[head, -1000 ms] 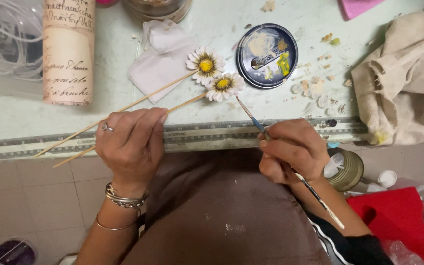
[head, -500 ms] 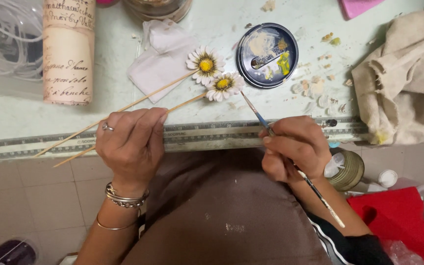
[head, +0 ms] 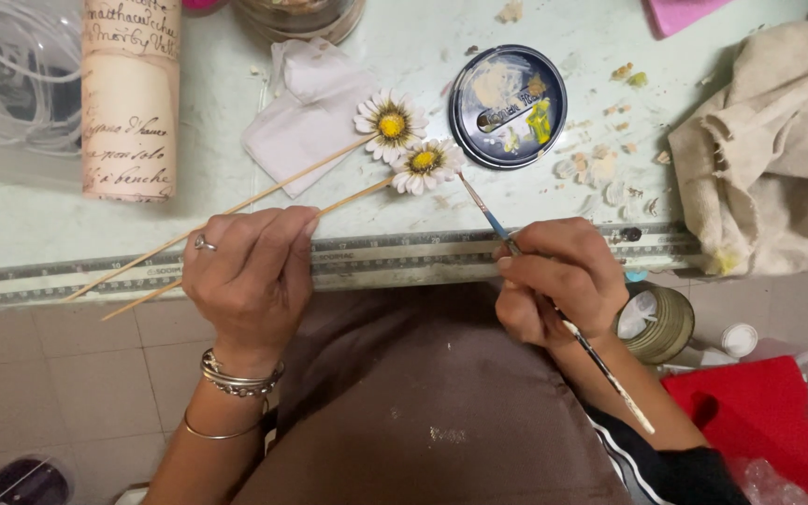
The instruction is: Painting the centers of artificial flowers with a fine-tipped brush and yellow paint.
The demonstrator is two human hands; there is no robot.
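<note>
My left hand [head: 252, 271] pinches two thin wooden sticks [head: 236, 208] against the table edge. Each stick ends in a small white daisy with a yellow centre, the upper daisy [head: 391, 124] and the lower daisy [head: 425, 165]. My right hand [head: 554, 279] grips a thin paintbrush [head: 491, 221], its tip touching the lower daisy's right petals. A round dark lid [head: 507, 105] with dabs of yellow and pale paint lies just right of the flowers.
A cream printed tube [head: 130, 98] stands at the left, a white tissue [head: 306, 112] under the sticks, a beige cloth [head: 769, 150] at the right. A ruler strip [head: 395, 254] lines the table edge. A small tin [head: 656, 323] and red fabric [head: 759, 411] lie below right.
The brush tip has moved up from below the lower daisy to touch its right edge. My left hand and the sticks have stayed in place.
</note>
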